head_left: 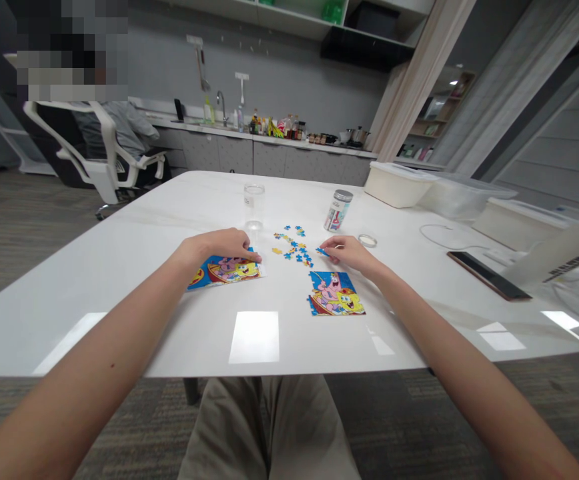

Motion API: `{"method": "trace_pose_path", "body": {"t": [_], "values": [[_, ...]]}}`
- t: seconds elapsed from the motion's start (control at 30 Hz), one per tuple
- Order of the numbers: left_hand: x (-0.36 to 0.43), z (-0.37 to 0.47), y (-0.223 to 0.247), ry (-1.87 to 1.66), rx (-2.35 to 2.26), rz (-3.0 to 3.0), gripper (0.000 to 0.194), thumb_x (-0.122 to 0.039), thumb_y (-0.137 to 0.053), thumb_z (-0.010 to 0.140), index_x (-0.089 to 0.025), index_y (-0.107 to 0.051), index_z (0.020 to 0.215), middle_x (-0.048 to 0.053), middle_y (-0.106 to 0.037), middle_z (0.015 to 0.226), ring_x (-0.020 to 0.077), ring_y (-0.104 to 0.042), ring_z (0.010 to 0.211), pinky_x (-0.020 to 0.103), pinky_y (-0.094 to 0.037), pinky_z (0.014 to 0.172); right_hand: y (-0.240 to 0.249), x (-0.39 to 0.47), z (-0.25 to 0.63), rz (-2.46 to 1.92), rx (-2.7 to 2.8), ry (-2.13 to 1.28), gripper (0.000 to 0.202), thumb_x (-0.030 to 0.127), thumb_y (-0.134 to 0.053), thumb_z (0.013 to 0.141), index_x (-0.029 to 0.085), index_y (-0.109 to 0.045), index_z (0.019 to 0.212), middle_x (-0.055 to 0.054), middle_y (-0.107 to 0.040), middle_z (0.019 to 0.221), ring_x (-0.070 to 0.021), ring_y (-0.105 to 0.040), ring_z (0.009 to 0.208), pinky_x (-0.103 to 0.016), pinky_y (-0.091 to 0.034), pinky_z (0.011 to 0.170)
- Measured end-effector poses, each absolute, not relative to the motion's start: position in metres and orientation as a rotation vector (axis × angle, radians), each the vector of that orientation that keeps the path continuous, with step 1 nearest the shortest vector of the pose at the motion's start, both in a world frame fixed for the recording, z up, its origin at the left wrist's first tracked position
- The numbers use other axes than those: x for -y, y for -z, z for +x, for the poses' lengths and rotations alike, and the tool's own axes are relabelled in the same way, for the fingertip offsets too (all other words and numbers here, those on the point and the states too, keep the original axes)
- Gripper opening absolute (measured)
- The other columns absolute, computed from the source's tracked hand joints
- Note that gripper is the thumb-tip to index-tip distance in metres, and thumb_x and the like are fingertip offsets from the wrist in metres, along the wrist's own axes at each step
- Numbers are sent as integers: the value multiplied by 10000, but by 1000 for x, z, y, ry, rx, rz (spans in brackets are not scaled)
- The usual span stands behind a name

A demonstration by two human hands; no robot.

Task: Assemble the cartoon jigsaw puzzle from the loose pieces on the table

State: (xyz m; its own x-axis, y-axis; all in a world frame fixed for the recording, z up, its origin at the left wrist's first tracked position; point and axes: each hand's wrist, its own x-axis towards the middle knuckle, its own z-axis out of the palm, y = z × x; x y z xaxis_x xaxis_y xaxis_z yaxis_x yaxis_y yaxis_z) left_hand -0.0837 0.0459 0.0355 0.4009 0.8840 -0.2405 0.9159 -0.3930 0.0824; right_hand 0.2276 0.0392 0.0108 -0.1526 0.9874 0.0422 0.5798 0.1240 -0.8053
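My left hand (pixel 227 245) is at the upper edge of a printed reference picture (pixel 234 270), its thumb stretched over the right corner and its other fingers curled. Part of the picture is hidden behind that hand and forearm. Between the thumb and fingers of my right hand (pixel 344 252) is a small blue puzzle piece (pixel 323 252). Just below it lies a partly joined jigsaw puzzle (pixel 337 295) of cartoon figures in a boat, with an uneven left edge. Loose puzzle pieces (pixel 297 248) are scattered between my hands.
Behind the pieces stand a clear jar (pixel 254 207) and a printed canister (pixel 338 211) with a silver lid. A round lid (pixel 367 241) lies beyond my right hand. Rightward are a dark phone (pixel 489 275), a cable and storage boxes (pixel 399 187). A person sits in an office chair (pixel 104 160) at far left.
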Motion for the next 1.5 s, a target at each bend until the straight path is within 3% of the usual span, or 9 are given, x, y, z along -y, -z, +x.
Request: {"method": "trace_pose_path", "body": {"t": [0.13,0.33,0.47,0.67,0.83,0.97,1.23,1.37,1.5], "values": [[-46,-83,-36,241,-1610,2447,635,-757,-472,709,-166,-698,762,111,-712,796,197,-606,629,274,-382,536,-11,-39,227,-1509,1761,-898,69,122,-651,773,126,-707,813,-13,-655,602,-98,-590,536,-196,-483,547],[-47,-84,-34,246,-1599,2459,630,-748,-468,720,-165,-702,761,102,-707,783,186,-599,616,269,-381,538,-12,-37,227,-1514,1732,-946,156,36,-685,672,134,-658,790,-35,-708,775,-120,-662,676,-205,-495,618],[-46,-83,-35,254,-1602,2453,636,-749,-467,716,-161,-701,771,105,-708,785,192,-601,622,275,-384,546,-10,-37,228,-1499,1733,-950,149,60,-712,640,137,-616,724,-18,-689,725,-120,-656,651,-217,-499,631],[-46,-83,-36,246,-1612,2443,633,-754,-464,706,-168,-694,761,101,-705,767,198,-600,621,284,-380,542,-11,-37,228,-1496,1769,-934,28,136,-660,759,132,-662,787,3,-635,594,-92,-582,541,-198,-477,564],[-44,-82,-37,252,-1620,2438,639,-754,-460,705,-167,-703,771,106,-708,772,204,-597,627,289,-385,557,-8,-42,228,-1499,1776,-930,124,141,-591,835,128,-712,859,3,-619,562,-88,-555,521,-194,-475,560],[-43,-81,-38,260,-1622,2435,642,-768,-447,704,-179,-697,757,99,-708,753,198,-595,621,281,-375,559,-10,-43,228,-1495,1755,-954,154,94,-573,826,142,-714,868,6,-634,583,-92,-579,547,-192,-489,574],[-45,-82,-37,246,-1607,2443,623,-745,-470,716,-166,-695,764,107,-706,789,191,-602,619,271,-382,545,-10,-37,227,-1474,1719,-1007,134,39,-667,692,143,-615,758,-23,-696,680,-113,-643,625,-196,-492,575],[-45,-82,-37,256,-1612,2447,620,-743,-476,718,-166,-697,762,105,-707,787,184,-597,618,266,-384,536,-10,-38,227,-1442,1735,-982,40,132,-672,749,135,-656,785,-11,-670,643,-103,-610,571,-210,-497,567],[-45,-82,-37,253,-1612,2447,626,-745,-474,716,-164,-703,771,109,-708,799,190,-600,630,272,-390,544,-10,-41,228,-1442,1773,-977,80,158,-637,805,135,-710,829,-3,-662,611,-98,-596,561,-202,-495,564]]}}
